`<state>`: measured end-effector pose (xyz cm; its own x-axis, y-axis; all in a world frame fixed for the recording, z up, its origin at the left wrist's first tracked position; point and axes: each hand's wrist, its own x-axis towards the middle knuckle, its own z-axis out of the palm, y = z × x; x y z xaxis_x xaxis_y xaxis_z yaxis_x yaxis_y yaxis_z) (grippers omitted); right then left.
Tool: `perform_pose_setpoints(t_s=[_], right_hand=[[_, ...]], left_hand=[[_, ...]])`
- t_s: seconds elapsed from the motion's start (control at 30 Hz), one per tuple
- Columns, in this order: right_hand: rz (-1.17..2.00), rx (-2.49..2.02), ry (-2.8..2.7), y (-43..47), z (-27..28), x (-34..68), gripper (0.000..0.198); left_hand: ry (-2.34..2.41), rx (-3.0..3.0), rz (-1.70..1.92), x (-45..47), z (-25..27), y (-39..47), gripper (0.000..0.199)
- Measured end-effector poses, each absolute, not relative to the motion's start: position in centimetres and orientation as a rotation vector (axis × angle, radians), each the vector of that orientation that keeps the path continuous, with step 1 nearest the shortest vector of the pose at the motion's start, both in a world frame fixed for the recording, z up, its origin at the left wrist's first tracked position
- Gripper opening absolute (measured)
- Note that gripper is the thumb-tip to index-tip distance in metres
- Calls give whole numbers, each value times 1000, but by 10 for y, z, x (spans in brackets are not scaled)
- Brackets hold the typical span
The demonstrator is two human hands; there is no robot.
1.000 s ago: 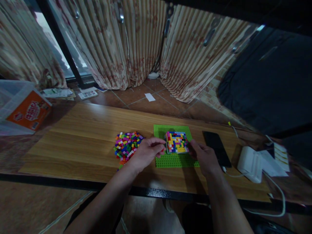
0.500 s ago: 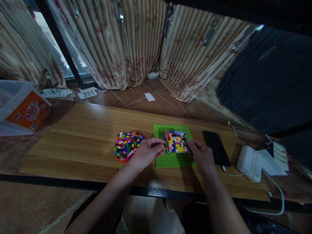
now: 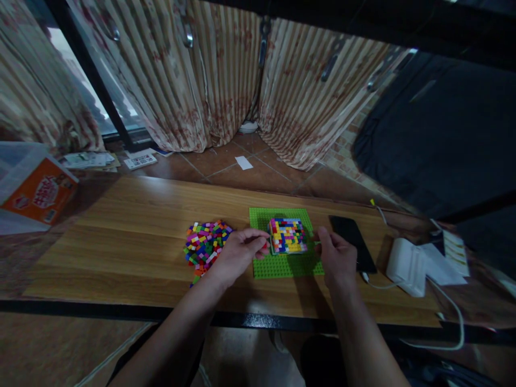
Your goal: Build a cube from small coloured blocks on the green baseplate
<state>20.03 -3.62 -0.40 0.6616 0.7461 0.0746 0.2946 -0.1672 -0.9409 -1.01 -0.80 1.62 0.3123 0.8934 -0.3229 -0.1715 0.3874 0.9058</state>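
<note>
A block built of many coloured toy bricks (image 3: 288,235) stands on a green studded baseplate (image 3: 282,267). At its left side is my left hand (image 3: 237,255), fingers curled and pinched together, with a small red brick (image 3: 265,245) showing between them. My right hand (image 3: 337,257) hovers over the right edge of the baseplate, a short gap from the block. Its thumb and forefinger are closed; whatever is at their tips is too small to name. A heap of loose coloured bricks (image 3: 205,243) lies to the left, partly behind my left hand.
A black phone (image 3: 353,242) lies right of the baseplate, its white cable running to a white box-shaped device (image 3: 407,267). Papers (image 3: 441,263) lie beside that. A clear tub with an orange label (image 3: 40,193) stands at the far left. The wooden table (image 3: 121,242) has a dark front edge.
My right hand has moved off the right side of the brick block, leaving a gap. My left hand stays beside the block with the red brick. The whole view has shifted slightly.
</note>
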Motion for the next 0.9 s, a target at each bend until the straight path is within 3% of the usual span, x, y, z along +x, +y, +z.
perform_pose_setpoints(t_s=[0.37, 0.9], right_hand=[[410, -1370, -1495, -54, 7, 151, 14], [437, -1375, -1730, -59, 11, 144, 14]], left_hand=[[900, 794, 836, -10, 14, -10, 10], [840, 828, 783, -10, 16, -12, 17]])
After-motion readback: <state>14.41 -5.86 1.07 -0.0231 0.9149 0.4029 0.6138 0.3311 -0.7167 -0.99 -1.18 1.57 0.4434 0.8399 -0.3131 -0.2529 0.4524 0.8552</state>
